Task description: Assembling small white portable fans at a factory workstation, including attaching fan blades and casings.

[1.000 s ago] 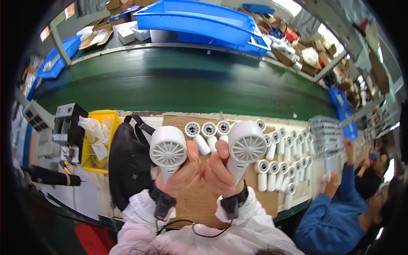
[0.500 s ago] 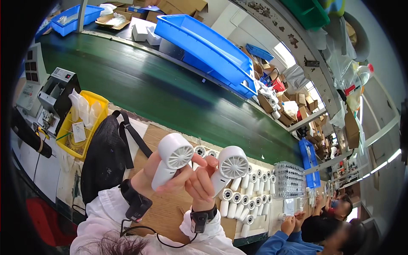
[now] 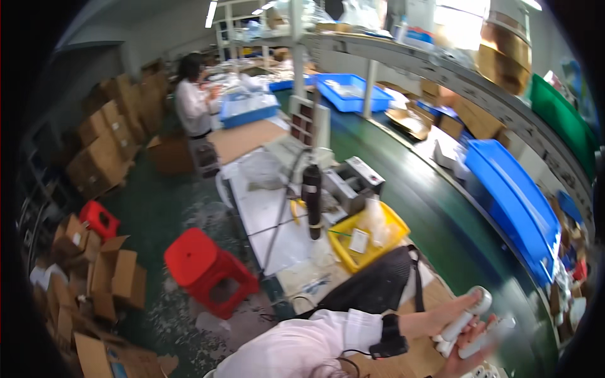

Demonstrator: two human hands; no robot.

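Note:
Low at the right of the head view, my left hand (image 3: 444, 313) is closed round a white handheld fan (image 3: 462, 322), its round head pointing up and to the right. Just beside it, my right hand (image 3: 465, 353) grips a second white handheld fan (image 3: 490, 336), smeared by motion. The two fans are close together above the brown work surface (image 3: 403, 366). More white fans (image 3: 484, 372) show in part at the bottom edge beneath my hands. A black mesh bag (image 3: 372, 283) lies next to my left forearm.
A yellow basket (image 3: 403, 234) and a dark hanging tool (image 3: 312, 196) are beyond the bag. Red stools (image 3: 192, 252) stand on the floor at left. A green conveyor (image 3: 428, 189) runs past blue bins (image 3: 517, 208). Someone in white (image 3: 191, 104) works at the far end.
My view has swung left, bringing the floor, stools and far worker in; my hands now sit at the lower right. Both fans are still held, and the right one is now blurred.

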